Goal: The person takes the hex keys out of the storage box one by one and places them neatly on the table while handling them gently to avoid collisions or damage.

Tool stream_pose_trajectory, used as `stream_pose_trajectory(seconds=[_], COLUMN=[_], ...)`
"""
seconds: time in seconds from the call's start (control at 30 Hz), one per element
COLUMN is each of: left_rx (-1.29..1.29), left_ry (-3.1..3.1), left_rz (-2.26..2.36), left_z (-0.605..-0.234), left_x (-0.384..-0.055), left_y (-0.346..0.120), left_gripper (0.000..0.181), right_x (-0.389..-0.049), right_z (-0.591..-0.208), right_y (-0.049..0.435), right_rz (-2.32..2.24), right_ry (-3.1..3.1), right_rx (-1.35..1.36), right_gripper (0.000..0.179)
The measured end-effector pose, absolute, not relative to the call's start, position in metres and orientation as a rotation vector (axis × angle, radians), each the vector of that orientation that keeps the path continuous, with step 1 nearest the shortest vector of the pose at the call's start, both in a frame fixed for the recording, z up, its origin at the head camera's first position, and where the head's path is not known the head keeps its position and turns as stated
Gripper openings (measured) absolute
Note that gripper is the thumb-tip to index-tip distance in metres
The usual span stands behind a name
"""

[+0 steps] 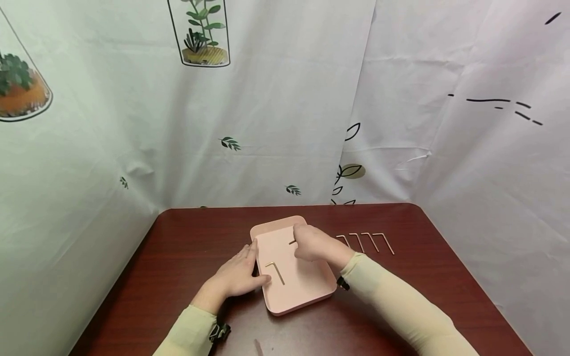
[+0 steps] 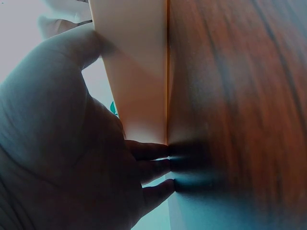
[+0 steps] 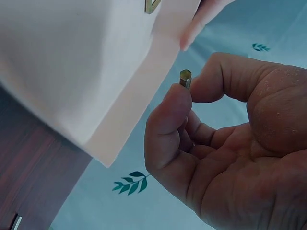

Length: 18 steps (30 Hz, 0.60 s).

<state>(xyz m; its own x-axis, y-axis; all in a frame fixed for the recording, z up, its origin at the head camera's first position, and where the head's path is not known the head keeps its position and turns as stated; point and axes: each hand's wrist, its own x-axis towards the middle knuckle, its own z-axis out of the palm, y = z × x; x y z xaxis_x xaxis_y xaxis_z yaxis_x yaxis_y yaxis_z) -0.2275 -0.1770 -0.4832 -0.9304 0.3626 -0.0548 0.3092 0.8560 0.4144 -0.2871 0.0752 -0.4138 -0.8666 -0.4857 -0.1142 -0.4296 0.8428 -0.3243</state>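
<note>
A shallow pale pink tray (image 1: 307, 283) lies slightly turned on the dark wooden table. My left hand (image 1: 236, 274) rests at its left side, thumb over the rim and fingers extended along the outer wall (image 2: 139, 62). Over the tray's far right part, my right hand (image 1: 313, 243) pinches a brass-coloured hex key (image 3: 185, 79) between thumb and index finger. Its six-sided end pokes out of the pinch; the rest is mostly hidden by the hand. Another hex key (image 1: 278, 273) lies on the tray floor near my left thumb.
Several L-shaped hex keys (image 1: 388, 244) lie in a row on the table right of the tray, close by my right forearm. A thin greyish strip (image 1: 258, 347) shows at the near edge of the view. Printed cloth (image 1: 276, 109) hangs behind and beside the table (image 1: 200, 232).
</note>
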Motion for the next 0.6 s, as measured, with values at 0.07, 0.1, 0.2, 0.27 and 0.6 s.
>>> stream_pose_trajectory(seconds=[0.07, 0.1, 0.2, 0.27, 0.6], left_rx=[0.529, 0.53, 0.533, 0.533, 0.525], left_ry=[2.899, 2.898, 2.9, 2.899, 2.902], left_rz=[0.616, 0.617, 0.62, 0.617, 0.602], left_z=[-0.483, -0.483, -0.483, -0.484, -0.483], left_x=[-0.228, -0.228, -0.228, -0.228, -0.227], left_y=[-0.177, -0.176, -0.176, -0.176, -0.176], left_gripper=[0.117, 0.118, 0.118, 0.118, 0.118], right_x=[-0.288, -0.288, -0.288, -0.288, -0.29], right_z=[-0.414, -0.414, -0.413, -0.413, -0.409], right_y=[0.078, 0.079, 0.083, 0.086, 0.099], right_rz=[-0.443, -0.446, -0.46, -0.468, -0.457], right_ry=[2.834, 2.835, 2.836, 2.838, 2.851], right_rx=[-0.714, -0.717, -0.722, -0.723, -0.682], right_gripper=[0.023, 0.023, 0.022, 0.022, 0.024])
